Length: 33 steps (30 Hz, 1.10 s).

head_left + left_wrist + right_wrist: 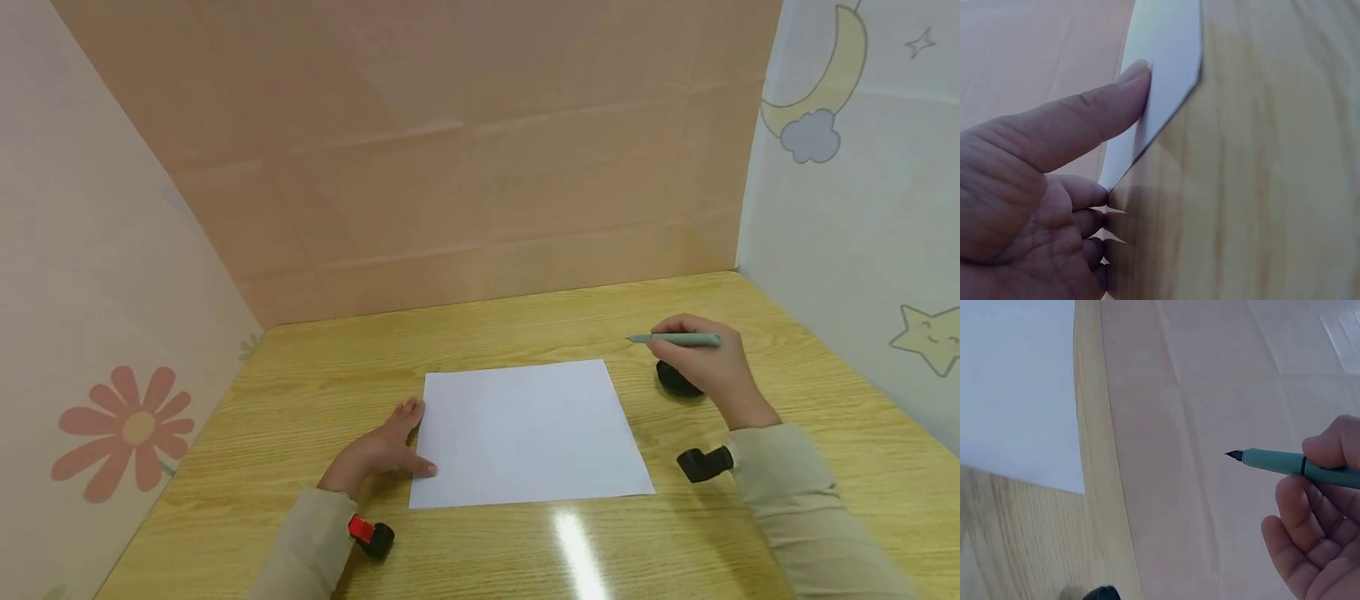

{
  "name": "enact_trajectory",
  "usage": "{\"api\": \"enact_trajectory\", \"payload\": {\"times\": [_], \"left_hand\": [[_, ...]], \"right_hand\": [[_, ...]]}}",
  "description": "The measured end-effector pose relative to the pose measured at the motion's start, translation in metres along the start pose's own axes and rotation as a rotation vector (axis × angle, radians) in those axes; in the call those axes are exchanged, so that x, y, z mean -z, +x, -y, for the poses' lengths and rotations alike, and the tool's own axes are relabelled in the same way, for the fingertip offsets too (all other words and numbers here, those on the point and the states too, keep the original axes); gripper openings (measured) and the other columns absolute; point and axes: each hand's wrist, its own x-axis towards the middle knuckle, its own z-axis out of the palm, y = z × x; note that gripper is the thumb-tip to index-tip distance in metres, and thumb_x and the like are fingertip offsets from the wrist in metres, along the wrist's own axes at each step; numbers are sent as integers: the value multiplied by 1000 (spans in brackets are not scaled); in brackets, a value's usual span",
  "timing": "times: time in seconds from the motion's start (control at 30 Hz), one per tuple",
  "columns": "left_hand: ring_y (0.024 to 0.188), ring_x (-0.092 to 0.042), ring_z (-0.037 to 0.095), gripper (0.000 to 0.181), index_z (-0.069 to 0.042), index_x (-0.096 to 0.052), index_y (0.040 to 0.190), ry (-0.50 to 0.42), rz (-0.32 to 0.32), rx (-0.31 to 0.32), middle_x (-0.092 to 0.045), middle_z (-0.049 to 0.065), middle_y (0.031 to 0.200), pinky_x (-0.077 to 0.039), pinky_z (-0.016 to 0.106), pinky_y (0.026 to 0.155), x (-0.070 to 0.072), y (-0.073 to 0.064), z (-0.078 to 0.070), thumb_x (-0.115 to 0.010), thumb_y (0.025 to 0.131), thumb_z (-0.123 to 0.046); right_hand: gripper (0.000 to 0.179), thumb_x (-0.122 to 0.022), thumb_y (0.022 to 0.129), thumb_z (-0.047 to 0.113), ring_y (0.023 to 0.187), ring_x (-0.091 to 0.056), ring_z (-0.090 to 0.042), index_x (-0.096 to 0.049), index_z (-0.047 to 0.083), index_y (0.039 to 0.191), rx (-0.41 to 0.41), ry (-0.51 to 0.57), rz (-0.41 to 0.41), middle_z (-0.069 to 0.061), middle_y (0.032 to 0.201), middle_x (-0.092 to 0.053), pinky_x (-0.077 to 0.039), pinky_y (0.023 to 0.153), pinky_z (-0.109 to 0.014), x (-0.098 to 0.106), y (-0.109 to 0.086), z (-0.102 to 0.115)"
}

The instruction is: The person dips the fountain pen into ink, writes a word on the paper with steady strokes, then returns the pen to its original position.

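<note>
A blank white sheet of paper [528, 433] lies on the wooden table. At its left edge is my left hand [386, 446], its thumb [1125, 87] resting on the sheet near the corner. The other fingers of that hand touch the tabletop beside the edge. To the right, beyond the paper, my right hand [705, 354] pinches a green fountain pen [686, 339] between thumb and fingers, held in the air. Its dark nib [1234, 454] is uncapped and points left, apart from the paper.
A round black object [677, 380] sits on the table below the right hand, partly hidden by it. The wood-grain table [352, 350] meets a pinkish backdrop [465, 167] behind. Patterned panels stand at left [112, 292] and right [847, 225].
</note>
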Motion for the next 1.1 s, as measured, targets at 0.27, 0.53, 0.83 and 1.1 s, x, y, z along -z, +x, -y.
{"api": "enact_trajectory", "payload": {"times": [0.27,0.53,0.83,1.1], "left_hand": [[142,4,34,105,-3,-14,148,5,-4,-5,-2,14,156,-6,54,111,1,0,1,-80,70,-26],[141,4,37,106,0,-12,147,8,1,-28,-1,18,155,-6,54,111,1,-1,0,-80,71,-26],[141,3,37,106,1,-13,147,-3,4,-25,-2,18,155,-6,53,111,0,-1,0,-81,70,-24],[141,3,37,105,0,-12,148,0,10,-14,-1,18,155,-5,53,111,0,1,0,-80,71,-25]], "right_hand": [[20,-67,85,22,51,-34,-11,-65,5,94,38,59,74,9,58,-46,-35,51,-27,-20,6,14],[20,-65,86,20,52,-32,-11,-66,4,97,42,113,165,7,56,-42,-35,54,-27,-46,10,24],[20,-65,84,15,53,-34,-8,-69,3,99,35,179,225,10,53,-44,-44,63,-28,-79,12,31],[16,-64,83,12,57,-39,-11,-70,4,96,34,241,251,3,61,-53,-43,63,-29,-106,12,38]]}}
